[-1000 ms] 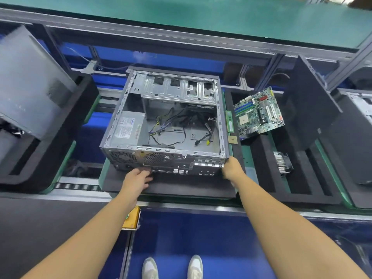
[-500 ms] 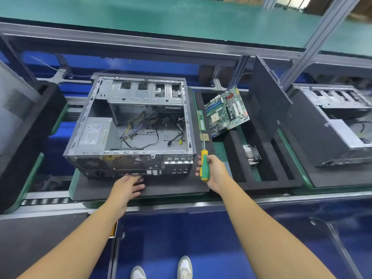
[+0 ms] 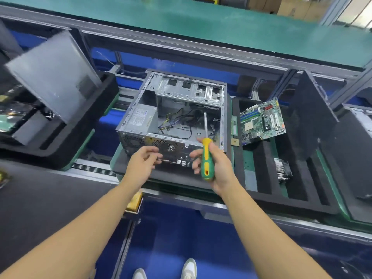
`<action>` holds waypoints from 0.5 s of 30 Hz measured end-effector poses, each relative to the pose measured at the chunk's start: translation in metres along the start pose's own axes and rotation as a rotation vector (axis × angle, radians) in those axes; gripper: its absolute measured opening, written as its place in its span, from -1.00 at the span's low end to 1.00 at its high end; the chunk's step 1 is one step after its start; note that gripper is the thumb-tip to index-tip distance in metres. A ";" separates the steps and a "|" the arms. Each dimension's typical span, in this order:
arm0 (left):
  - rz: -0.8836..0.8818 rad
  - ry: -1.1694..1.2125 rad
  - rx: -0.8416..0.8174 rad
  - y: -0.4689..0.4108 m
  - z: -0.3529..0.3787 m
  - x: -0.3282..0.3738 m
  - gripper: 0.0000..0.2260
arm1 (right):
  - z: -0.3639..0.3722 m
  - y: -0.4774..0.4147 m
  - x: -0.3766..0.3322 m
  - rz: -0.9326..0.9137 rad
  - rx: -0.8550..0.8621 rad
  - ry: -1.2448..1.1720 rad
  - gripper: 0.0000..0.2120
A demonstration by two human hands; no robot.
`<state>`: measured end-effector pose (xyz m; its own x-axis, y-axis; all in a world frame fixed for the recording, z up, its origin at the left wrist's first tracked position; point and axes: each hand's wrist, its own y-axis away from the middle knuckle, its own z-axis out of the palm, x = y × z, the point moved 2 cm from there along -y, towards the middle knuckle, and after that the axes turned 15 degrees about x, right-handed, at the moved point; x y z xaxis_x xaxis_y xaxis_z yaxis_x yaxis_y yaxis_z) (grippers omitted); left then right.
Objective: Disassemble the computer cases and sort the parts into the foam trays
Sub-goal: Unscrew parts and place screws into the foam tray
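Right hand [image 3: 216,166]: closed round the green-and-yellow handle of the screwdriver [image 3: 206,160], bare shaft pointing away over the open case interior.
Left hand [image 3: 142,163]: holding nothing, fingers loosely curled, palm turned inward; raised just in front of the case's rear panel, contact with it impossible to tell.
Computer case [image 3: 138,140]: side off, lying open face up on a dark foam pad [image 3: 175,176], straight ahead; perforated rear panel facing the person.
Inside the case: power supply [image 3: 141,117] in the near-left corner, loose cables [image 3: 181,119] across the floor, drive cage [image 3: 189,91] along the far edge.
Foam tray [image 3: 262,168]: just right of the case, black, slotted.
Motherboard [image 3: 261,121]: propped tilted at the tray's far end.
Heatsink [image 3: 281,170]: down in a slot nearer the person.
Memory stick [image 3: 234,125]: in a narrow slot along the tray's left edge, small gold chip [image 3: 234,141] just below it.
Side panel [image 3: 54,75]: grey, leaning in another foam tray [image 3: 84,137] well to the left.
Far side: green worktop [image 3: 201,19] beyond the frame rail.
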<state>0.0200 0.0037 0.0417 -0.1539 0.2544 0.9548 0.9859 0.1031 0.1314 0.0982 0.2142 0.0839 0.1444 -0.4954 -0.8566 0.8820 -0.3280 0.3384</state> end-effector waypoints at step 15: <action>0.358 -0.480 -0.042 -0.093 -0.058 0.019 -0.45 | 0.121 0.033 0.089 0.114 0.159 0.073 -0.72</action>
<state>-0.0704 -0.0569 0.0637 0.1855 0.6733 0.7157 0.9822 -0.1049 -0.1559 0.0861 0.0617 0.0661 0.2766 -0.4787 -0.8333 0.7772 -0.3986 0.4870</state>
